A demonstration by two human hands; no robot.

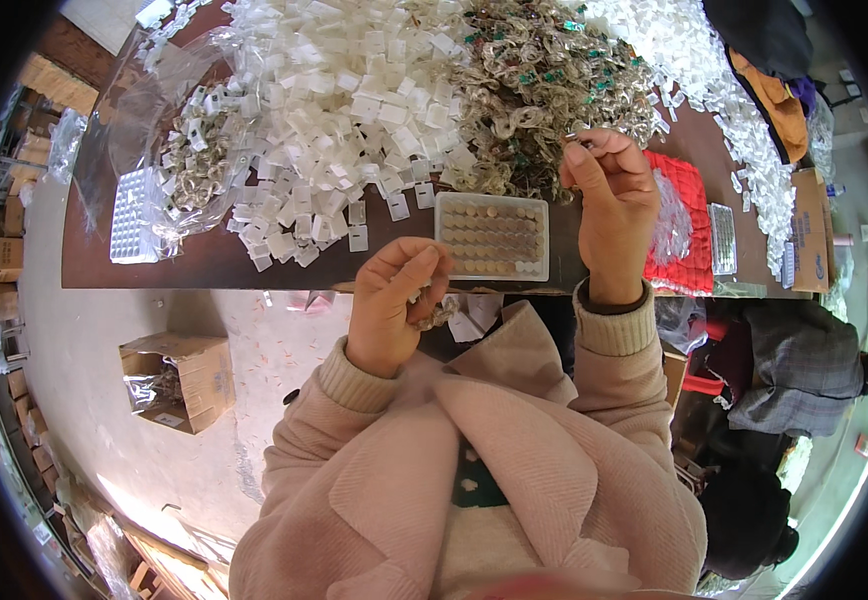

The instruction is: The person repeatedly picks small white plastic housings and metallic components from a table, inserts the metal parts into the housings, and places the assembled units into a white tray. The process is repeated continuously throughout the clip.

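Observation:
My left hand (394,305) is closed at the table's front edge. A small clear-and-brown tangled piece (441,313) hangs below its fingers, like those in the heap beyond. My right hand (614,190) is raised at the near side of that heap, thumb and forefinger pinched. Something small and dark shows at its fingertips, too small to name. Between my hands lies a clear shallow plastic box (542,240) with rows of small round tan pieces. The tangled heap (514,110) is brownish and see-through, with green bits among it.
A large pile of small white plastic squares (354,90) spreads across the table (94,265). Left of it are a clear bag (204,150) and a white tray (132,215). Red cloth (692,240) lies to the right. An open carton (209,385) stands on the floor; people are at lower right.

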